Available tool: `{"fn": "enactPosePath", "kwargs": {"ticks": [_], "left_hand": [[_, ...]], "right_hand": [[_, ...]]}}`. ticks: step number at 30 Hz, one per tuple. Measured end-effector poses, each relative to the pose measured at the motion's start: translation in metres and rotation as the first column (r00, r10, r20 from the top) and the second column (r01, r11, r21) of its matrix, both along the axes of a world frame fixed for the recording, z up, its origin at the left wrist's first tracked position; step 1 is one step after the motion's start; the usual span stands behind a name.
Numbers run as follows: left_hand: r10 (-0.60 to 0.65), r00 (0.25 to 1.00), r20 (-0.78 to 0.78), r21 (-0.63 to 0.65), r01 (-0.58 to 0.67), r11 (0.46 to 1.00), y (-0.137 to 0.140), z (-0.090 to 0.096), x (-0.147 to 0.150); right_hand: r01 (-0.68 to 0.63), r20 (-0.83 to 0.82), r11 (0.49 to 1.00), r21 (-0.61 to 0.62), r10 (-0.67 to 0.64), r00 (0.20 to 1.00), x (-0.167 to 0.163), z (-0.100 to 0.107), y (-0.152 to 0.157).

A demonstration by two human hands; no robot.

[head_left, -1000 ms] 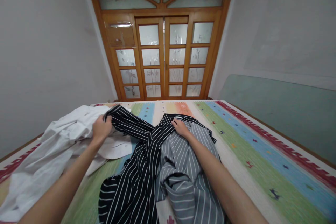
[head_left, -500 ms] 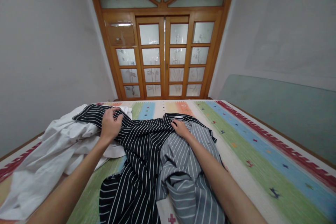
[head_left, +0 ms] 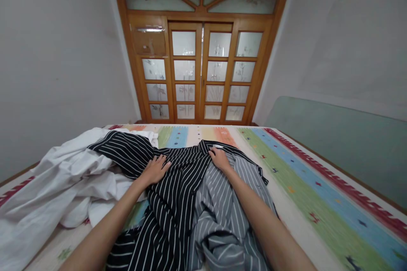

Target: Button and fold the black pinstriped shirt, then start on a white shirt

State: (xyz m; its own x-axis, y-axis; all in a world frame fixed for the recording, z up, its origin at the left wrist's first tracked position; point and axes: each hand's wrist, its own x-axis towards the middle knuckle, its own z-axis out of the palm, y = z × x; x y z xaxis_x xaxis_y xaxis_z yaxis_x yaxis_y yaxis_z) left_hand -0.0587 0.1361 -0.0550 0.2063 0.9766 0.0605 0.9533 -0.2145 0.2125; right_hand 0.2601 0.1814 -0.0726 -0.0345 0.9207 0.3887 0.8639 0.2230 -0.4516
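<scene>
A black-and-white striped shirt [head_left: 178, 186] lies spread in front of me, its grey striped inner side [head_left: 219, 224] showing on the right. My left hand [head_left: 156, 169] rests flat on the black cloth near the base of the left sleeve [head_left: 124, 148], fingers spread. At the collar [head_left: 203, 147], my right hand [head_left: 219, 159] has its fingers curled on the edge of the shirt front; the cloth under them is partly hidden. The left sleeve reaches out over a crumpled white garment [head_left: 73, 178].
Beneath the clothes is a bed or table with a colourful patterned cover [head_left: 286, 178]. A pale green panel [head_left: 333, 135] runs along the right side. Wooden doors with frosted panes [head_left: 200, 76] stand beyond the far edge, between grey walls.
My left hand has come down from above the sleeve, moving right and toward me, and now lies flat on the shirt. The right hand stays at the collar.
</scene>
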Motion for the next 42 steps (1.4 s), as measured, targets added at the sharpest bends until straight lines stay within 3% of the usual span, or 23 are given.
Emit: {"fn": "enactPosePath", "kwargs": {"ticks": [4,8,12,15,22,26,29,32,35,38,42], "left_hand": [[0.017,1.0,0.008,0.099,-0.018,0.995,-0.011,-0.004,0.002],[0.027,0.999,-0.017,0.171,-0.023,0.985,-0.018,-0.001,0.009],[-0.07,0.994,-0.083,0.245,0.088,0.965,-0.027,0.004,0.019],[-0.138,0.987,-0.088,0.211,0.154,0.965,-0.033,0.006,0.025],[-0.085,0.987,-0.136,0.075,0.096,0.993,-0.031,0.006,0.023],[-0.07,0.986,-0.151,0.021,0.074,0.997,-0.03,0.007,0.023],[-0.061,0.987,-0.151,0.023,0.066,0.998,-0.033,0.009,0.025],[-0.041,0.987,-0.154,0.039,0.048,0.998,-0.036,0.011,0.026],[-0.034,0.987,-0.16,0.032,0.04,0.999,-0.037,0.012,0.026],[-0.05,0.987,-0.153,0.026,0.055,0.998,-0.036,0.01,0.026],[-0.049,0.988,-0.146,0.026,0.053,0.998,-0.035,0.01,0.025]], "right_hand": [[0.095,0.046,0.995,-0.019,-0.094,0.995,-0.011,-0.001,0.012],[0.103,0.072,0.994,-0.037,-0.1,0.992,-0.017,0.001,0.027],[0.066,0.084,0.996,-0.064,-0.061,0.995,-0.017,0.003,0.04],[0.034,0.106,0.997,-0.075,-0.026,0.994,-0.017,0.006,0.042],[0.053,0.203,0.996,-0.068,-0.038,0.978,-0.029,0.008,0.017],[-0.017,0.189,0.987,-0.161,0.048,0.981,-0.025,0.019,0.001],[-0.182,0.114,0.95,-0.254,0.216,0.97,-0.003,0.042,-0.01],[-0.178,0.129,0.963,-0.201,0.207,0.97,0.035,0.061,-0.028],[-0.012,0.198,0.982,-0.186,0.049,0.979,0.084,0.062,-0.052],[0.225,0.232,0.952,-0.205,-0.176,0.957,0.132,0.051,-0.076],[0.365,0.084,0.902,-0.229,-0.356,0.931,0.17,0.036,-0.098]]}}
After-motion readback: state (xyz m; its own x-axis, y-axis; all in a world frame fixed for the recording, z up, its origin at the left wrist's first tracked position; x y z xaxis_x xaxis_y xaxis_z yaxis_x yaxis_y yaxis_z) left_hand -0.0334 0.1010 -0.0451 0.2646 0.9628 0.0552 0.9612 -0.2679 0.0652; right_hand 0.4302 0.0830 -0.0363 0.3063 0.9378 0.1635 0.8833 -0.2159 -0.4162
